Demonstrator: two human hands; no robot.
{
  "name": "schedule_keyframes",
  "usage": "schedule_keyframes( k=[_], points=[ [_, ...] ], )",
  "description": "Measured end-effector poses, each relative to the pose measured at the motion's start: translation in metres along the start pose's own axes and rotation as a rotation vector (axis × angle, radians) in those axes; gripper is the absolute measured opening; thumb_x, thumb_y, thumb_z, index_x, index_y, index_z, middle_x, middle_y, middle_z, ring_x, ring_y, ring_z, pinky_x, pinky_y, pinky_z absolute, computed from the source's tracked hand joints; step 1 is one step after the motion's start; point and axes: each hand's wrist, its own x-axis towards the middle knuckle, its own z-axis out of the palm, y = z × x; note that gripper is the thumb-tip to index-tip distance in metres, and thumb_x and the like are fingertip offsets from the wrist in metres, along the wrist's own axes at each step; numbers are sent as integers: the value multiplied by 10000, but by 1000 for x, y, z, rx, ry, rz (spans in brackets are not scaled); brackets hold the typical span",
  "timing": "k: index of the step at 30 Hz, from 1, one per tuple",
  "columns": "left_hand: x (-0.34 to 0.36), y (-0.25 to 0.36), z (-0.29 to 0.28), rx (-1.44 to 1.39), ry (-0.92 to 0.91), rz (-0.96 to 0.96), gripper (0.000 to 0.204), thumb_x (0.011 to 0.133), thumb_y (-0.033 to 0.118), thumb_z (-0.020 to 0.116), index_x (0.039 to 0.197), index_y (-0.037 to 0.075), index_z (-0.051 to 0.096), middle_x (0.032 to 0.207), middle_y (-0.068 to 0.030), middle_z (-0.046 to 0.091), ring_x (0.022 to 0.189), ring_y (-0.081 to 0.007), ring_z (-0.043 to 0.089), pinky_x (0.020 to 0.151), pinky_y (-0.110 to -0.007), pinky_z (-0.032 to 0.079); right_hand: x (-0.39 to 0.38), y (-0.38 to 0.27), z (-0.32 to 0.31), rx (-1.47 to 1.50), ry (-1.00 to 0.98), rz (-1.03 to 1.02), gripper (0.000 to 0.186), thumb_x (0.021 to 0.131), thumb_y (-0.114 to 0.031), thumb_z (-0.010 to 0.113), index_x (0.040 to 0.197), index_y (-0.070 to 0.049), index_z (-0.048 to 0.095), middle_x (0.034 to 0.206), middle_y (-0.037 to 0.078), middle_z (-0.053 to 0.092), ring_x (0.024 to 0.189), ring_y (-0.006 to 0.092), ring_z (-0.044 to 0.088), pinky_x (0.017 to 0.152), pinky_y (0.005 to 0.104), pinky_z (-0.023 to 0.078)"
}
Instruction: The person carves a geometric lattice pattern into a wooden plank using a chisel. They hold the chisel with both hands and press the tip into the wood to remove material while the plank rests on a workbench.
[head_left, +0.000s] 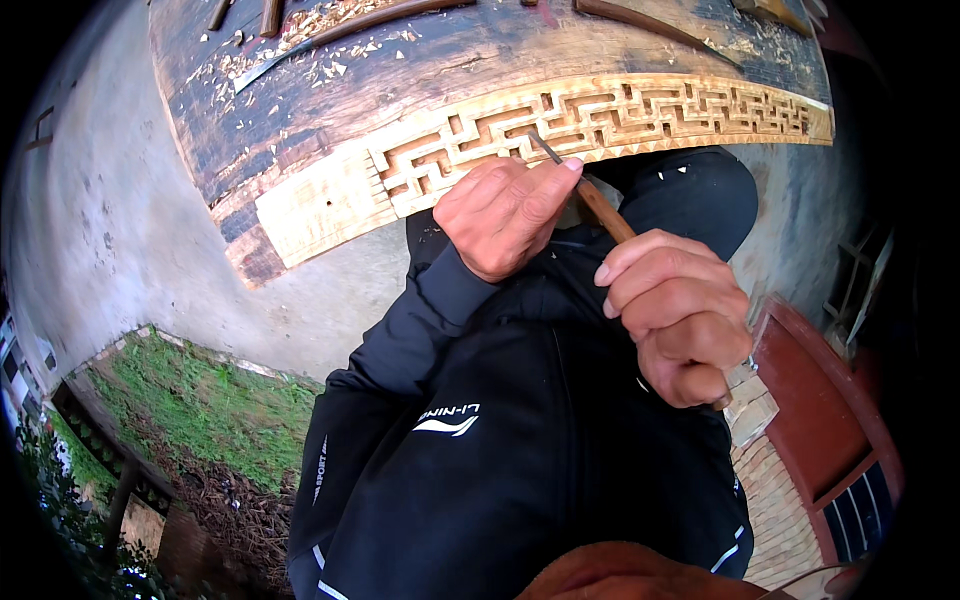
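Observation:
A long pale wooden board (pixel 320 205), carved with a fretwork of angular grooves, lies along the table's near edge. My right hand (pixel 682 315) is wrapped round the wooden handle of a carving chisel (pixel 605 210). The chisel slants up to the left, and its thin metal tip rests in the carved pattern around the middle of the board. My left hand (pixel 508 215) is closed at the board's near edge, its thumb against the chisel's shaft close to the blade. Its curled fingertips are partly hidden. The board's left end is plain, with one small dark hole.
The worn dark table (pixel 300 130) carries scattered wood shavings (pixel 335 70). Beyond the board lie a long-handled chisel (pixel 380 18), another wooden-handled tool (pixel 650 25) and short wooden handles (pixel 271 17). My dark-clad knee (pixel 700 200) is under the board's near edge.

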Motion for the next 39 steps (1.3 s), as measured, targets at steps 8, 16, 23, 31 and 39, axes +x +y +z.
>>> schedule_keyframes(
  k=[8, 16, 23, 31, 39],
  points=[
    [8, 4, -4, -63, -24, -101, 529, 784, -61, 926, 1285, 56, 800, 875, -66, 778, 762, -241, 767, 723, -347, 618, 32, 6, -3, 88, 35, 124, 713, 1177, -575, 477, 684, -60, 450, 609, 58, 545, 496, 210, 556, 511, 380, 560],
    [4, 4, 2, -47, 7, -142, 566, 793, -41, 933, 1331, 47, 783, 869, -65, 778, 772, -226, 773, 719, -338, 612, 40, 10, 3, -4, -19, 155, 699, 1189, -621, 342, 717, -107, 387, 613, 38, 529, 481, 166, 536, 524, 371, 552],
    [5, 4, 0, -57, 9, -152, 576, 809, -43, 925, 1357, 43, 770, 867, -56, 770, 772, -219, 766, 726, -335, 614, 47, 10, 4, 46, 2, 151, 703, 1174, -588, 465, 698, -72, 431, 617, 52, 546, 498, 187, 538, 493, 361, 535],
    [5, 3, 1, -39, 18, -145, 570, 823, -40, 914, 1367, 37, 763, 873, -53, 771, 772, -211, 765, 729, -329, 615, 47, 12, 8, 12, 25, 165, 652, 1188, -534, 473, 727, -75, 439, 624, 59, 560, 519, 193, 566, 511, 372, 554],
    [9, 3, 7, 53, 68, -134, 483, 849, 21, 890, 1321, 24, 785, 862, -39, 778, 600, -160, 614, 580, -292, 515, 70, 7, 14, -37, 106, 437, 586, 1233, -459, 296, 755, -137, 404, 618, 33, 488, 494, 155, 451, 571, 365, 499]
  ],
)
